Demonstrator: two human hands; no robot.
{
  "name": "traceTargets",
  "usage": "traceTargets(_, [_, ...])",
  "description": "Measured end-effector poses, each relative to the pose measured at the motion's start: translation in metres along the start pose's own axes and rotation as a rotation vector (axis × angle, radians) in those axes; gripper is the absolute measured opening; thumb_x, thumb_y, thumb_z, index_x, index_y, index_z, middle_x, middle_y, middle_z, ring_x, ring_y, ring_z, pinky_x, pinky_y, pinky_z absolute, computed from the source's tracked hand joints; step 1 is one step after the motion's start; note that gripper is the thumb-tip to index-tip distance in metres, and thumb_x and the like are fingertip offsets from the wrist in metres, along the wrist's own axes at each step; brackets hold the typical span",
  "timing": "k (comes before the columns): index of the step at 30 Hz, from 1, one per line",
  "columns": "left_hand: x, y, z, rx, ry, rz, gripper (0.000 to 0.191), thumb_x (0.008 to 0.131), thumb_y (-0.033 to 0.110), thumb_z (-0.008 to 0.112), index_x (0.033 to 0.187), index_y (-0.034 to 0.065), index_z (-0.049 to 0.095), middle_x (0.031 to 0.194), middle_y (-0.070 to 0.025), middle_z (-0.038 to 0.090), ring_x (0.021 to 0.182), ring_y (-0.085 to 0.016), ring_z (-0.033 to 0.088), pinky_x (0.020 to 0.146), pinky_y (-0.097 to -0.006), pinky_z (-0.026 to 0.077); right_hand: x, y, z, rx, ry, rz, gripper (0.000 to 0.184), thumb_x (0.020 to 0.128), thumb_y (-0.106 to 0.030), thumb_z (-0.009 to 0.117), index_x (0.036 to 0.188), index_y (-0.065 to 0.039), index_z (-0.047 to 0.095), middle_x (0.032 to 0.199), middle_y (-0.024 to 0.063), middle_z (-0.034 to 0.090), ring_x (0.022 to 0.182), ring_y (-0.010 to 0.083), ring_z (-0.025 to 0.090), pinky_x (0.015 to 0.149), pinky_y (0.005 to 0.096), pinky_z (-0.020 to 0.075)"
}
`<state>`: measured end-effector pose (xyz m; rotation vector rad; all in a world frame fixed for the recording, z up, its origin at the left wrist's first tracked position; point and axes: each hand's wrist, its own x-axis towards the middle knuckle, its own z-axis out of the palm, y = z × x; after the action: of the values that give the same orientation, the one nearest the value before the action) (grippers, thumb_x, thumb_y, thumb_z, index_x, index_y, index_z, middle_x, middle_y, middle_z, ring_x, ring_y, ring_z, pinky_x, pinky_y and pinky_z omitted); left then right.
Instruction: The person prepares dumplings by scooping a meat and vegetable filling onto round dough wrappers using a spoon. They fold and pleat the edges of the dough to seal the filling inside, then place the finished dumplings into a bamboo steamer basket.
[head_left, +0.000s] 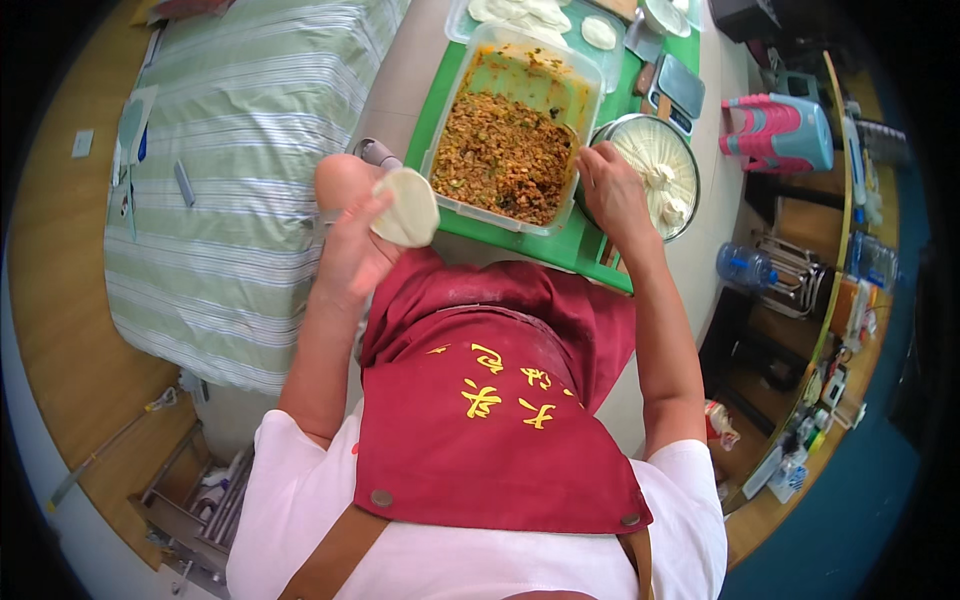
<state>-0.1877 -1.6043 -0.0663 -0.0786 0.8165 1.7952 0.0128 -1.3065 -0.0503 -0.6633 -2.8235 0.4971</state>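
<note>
My left hand (351, 247) holds a round, flat dough wrapper (409, 208) by its edge, to the left of a clear plastic tub (516, 222). Brown minced filling (495, 154) with green bits covers the tub's bottom, and orange smears mark its far wall. At the tub's right rim is my right hand (613, 187), fingers drawn together; whether they grip something is hidden. Just beyond that hand stands a round metal steamer (697, 184) with a pale ridged liner. Pleated buns (660, 178) rest in it.
A green low table (525, 251) carries these things. More dough wrappers (517, 13) lie on a plastic tray at its far end, near a digital scale (681, 84). A bed with a striped sheet (240, 187) is at left. Stacked plastic stools (780, 131) and a water jug (742, 265) stand at right.
</note>
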Motion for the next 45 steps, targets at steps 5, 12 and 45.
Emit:
traceTargets(5, [-0.019,-0.017,0.015,-0.161,-0.147,-0.148,0.046,0.105,0.026,0.055,0.139,-0.0043,0.05,0.139,-0.0237,0.059,0.131,-0.034,0.058,0.109,-0.0468,0.051,0.011,0.039,0.045,-0.043,-0.107,-0.012,0.017,0.1,-0.014,0.059,0.094,0.001,0.064,0.094,0.0198,0.063,0.087,0.0407,0.064,0.076,0.0472,0.052])
traceTargets(12, [-0.015,-0.011,0.008,-0.215,-0.163,-0.134,0.047,0.11,0.031,0.045,0.141,-0.0048,0.048,0.142,-0.0236,0.056,0.134,-0.035,0.055,0.113,-0.045,0.047,-0.021,0.012,0.029,0.227,0.003,-0.006,0.019,0.099,-0.01,0.062,0.106,0.005,0.07,0.089,0.0164,0.067,0.074,0.0299,0.068,0.069,0.0383,0.0529])
traceTargets(45, [0.1,-0.078,0.053,-0.201,0.114,-0.076,0.053,0.11,0.033,0.032,0.146,-0.0038,0.041,0.142,-0.0249,0.054,0.131,-0.042,0.054,0.111,-0.0586,0.044,-0.095,0.005,0.032,2.033,0.323,0.633,0.023,0.104,-0.018,0.059,0.111,0.003,0.066,0.093,0.0134,0.071,0.077,0.0174,0.064,0.066,0.0283,0.052])
